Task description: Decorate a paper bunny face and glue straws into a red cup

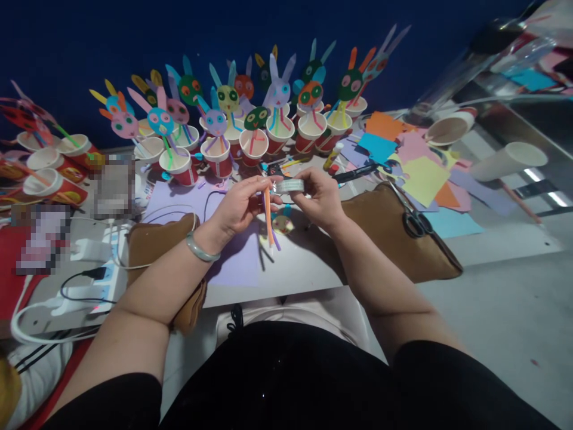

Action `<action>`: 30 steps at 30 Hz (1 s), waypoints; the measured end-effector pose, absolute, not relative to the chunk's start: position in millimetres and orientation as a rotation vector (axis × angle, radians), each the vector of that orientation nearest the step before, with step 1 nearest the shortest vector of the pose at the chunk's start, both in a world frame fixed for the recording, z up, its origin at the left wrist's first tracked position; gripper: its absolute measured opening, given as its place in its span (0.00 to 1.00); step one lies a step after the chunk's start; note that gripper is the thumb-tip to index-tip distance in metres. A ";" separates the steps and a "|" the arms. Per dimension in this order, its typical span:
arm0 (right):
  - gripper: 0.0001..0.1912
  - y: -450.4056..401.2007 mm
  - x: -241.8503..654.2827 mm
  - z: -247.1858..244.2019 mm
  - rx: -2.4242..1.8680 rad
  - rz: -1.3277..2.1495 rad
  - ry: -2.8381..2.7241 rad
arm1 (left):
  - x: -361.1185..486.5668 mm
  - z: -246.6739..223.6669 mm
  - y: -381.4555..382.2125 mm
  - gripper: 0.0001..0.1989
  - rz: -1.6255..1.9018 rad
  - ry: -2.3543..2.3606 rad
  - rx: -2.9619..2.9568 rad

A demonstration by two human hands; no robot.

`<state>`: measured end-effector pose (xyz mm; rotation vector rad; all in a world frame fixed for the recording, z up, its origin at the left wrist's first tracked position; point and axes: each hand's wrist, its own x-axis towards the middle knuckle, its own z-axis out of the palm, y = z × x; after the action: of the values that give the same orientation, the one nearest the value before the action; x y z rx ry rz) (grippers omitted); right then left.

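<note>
My left hand (pixel 239 206) pinches a bunch of thin paper strips (pixel 268 221), orange and purple, hanging down over the table. My right hand (pixel 320 197) holds a small roll of clear tape (pixel 289 186) up against the top of the strips. Both hands meet above a lilac paper sheet (pixel 237 263) on the white table (pixel 313 269). A small round paper face piece (pixel 283 224) lies just under the hands. A bangle sits on my left wrist.
Several paper cups with coloured paper rabbit heads (pixel 250 128) stand in rows at the back. Loose coloured paper (pixel 421 173), scissors (pixel 414 218) and a marker (pixel 356 173) lie right. Brown pads (pixel 389 233) flank the hands. A power strip with cables (pixel 76 286) sits left.
</note>
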<state>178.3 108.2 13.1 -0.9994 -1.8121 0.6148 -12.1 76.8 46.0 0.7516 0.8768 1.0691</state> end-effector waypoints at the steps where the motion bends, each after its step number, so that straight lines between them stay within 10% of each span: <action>1: 0.07 108.0 178.2 12.6 -1.002 0.611 -1.818 | -11.2 46.5 76.2 0.04 1.075 0.863 0.732; 10: 0.19 127.0 200.9 18.6 -1.004 0.800 -1.893 | -8.8 47.5 82.2 0.10 1.194 0.869 0.667; 18: 0.08 107.3 232.0 45.6 -1.711 0.190 -1.976 | -9.5 39.6 88.1 0.11 1.258 0.872 0.687; 30: 0.13 49.3 204.0 40.9 -1.907 0.311 -2.462 | -18.2 33.8 96.9 0.12 1.477 0.813 0.637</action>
<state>204.0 49.3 40.9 -1.9072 -2.4617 0.3113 -18.2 96.9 33.8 0.6369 0.8127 1.4767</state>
